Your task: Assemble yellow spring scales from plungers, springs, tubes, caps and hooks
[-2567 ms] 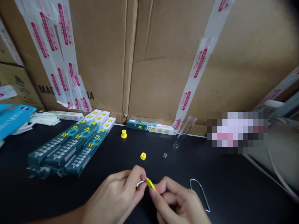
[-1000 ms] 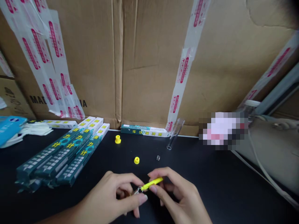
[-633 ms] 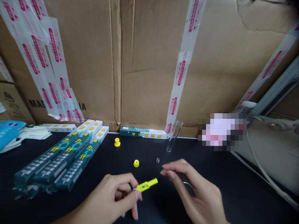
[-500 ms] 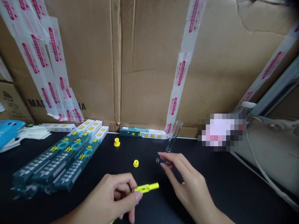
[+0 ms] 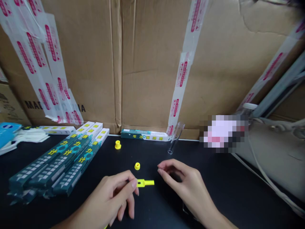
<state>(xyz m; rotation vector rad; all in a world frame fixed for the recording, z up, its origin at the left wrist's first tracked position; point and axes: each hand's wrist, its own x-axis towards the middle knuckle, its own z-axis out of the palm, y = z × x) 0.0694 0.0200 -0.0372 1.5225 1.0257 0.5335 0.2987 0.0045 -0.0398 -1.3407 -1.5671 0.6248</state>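
My left hand (image 5: 119,194) pinches a yellow plastic piece (image 5: 146,182), whose narrow end points right. To its right, my right hand (image 5: 184,179) has thumb and index fingertip pressed together; what they hold is too small to name. Part of a thin metal wire (image 5: 184,208) shows beneath the right hand. Beyond the hands, one small yellow cap (image 5: 137,166) sits on the black table, and another yellow cap (image 5: 118,145) is farther back. A clear tube (image 5: 175,139) leans against the cardboard behind.
Several long green and white boxes (image 5: 47,159) lie at the left, beside white cloth (image 5: 32,136) and a blue packet (image 5: 9,132). Another narrow box (image 5: 145,135) lies along the cardboard wall (image 5: 152,73). A blurred object (image 5: 221,130) and a grey bag (image 5: 274,156) are at the right.
My right thumb and index finger have closed together and moved slightly left and down. The left hand has shifted slightly left and up with the yellow piece, which now lies more level.
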